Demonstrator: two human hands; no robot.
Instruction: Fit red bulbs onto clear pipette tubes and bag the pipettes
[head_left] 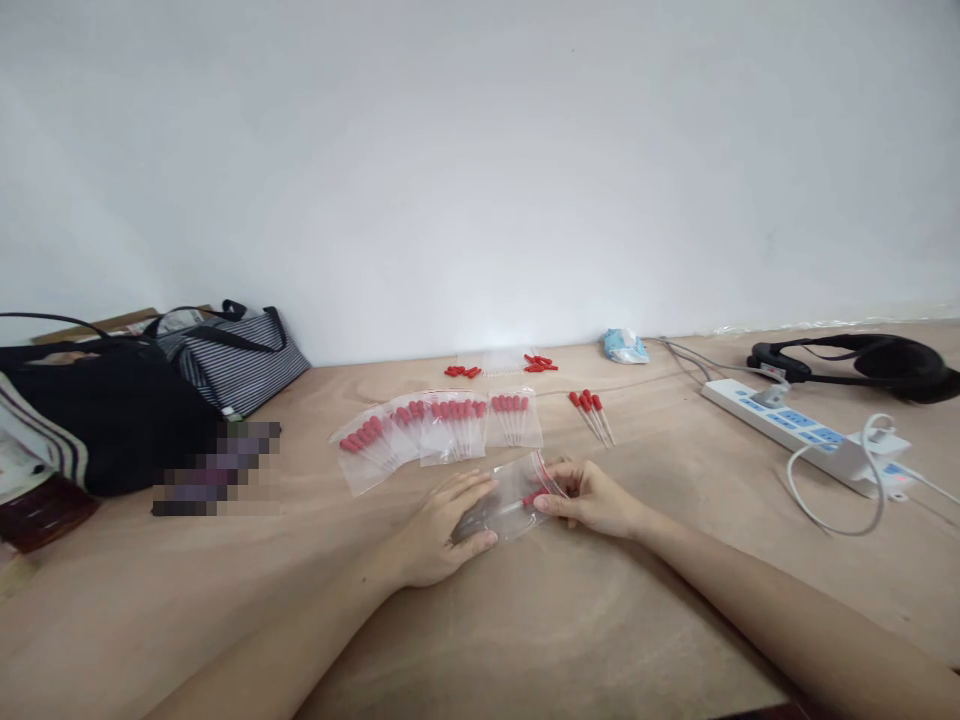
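Note:
A clear zip bag (504,518) with a red strip along its mouth lies in front of me on the table. My left hand (439,528) holds its closed end between thumb and outstretched fingers. At the mouth, my right hand (589,500) is closed on the red bulb of a dropper (533,496), whose pale stem points left into the bag. The fingertips of that hand partly cover the bulb. Just beyond are several filled zip bags (453,425) of red-bulbed droppers, laid overlapping in a row. A few loose droppers (592,415) lie to their right.
Further back are more red bulbs (538,364) with pale stems near the wall. A blue-and-white tissue pack (625,346), a power strip (795,430) with cables and a black headset (862,365) sit right. Black bag (112,420) and striped bag (232,360) stand left.

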